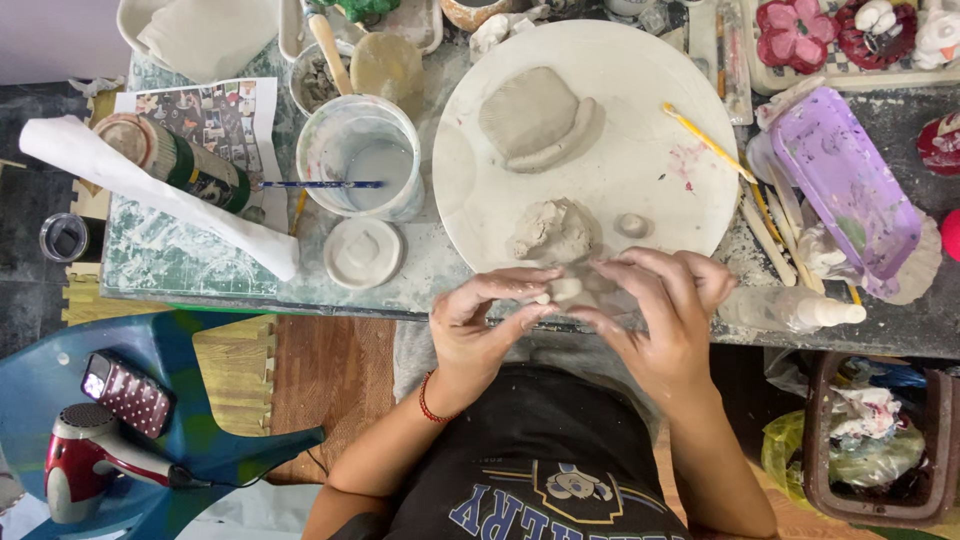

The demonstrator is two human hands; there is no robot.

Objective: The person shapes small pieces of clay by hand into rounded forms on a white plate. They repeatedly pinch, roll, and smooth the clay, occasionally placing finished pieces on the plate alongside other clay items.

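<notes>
left hand (480, 320) and right hand (655, 310), each grip pinched on small clay piece (567, 289)

Left hand (480, 320) and right hand (655, 310) together at table edge, fingertips pinching inward.

We have a single view, from a camera worn on the person's head, looking almost straight down. It faces the near edge of the worktable (200, 270), so the table fills the upper part of the frame and the person's own chest and forearms fill the bottom. We sit close: the left hand (480, 320) and right hand (655, 310) meet near the middle, just below the round white board (660, 170). At the lower left we see down past the table edge to a blue chair (200, 440). No second view shares the scene.
</notes>
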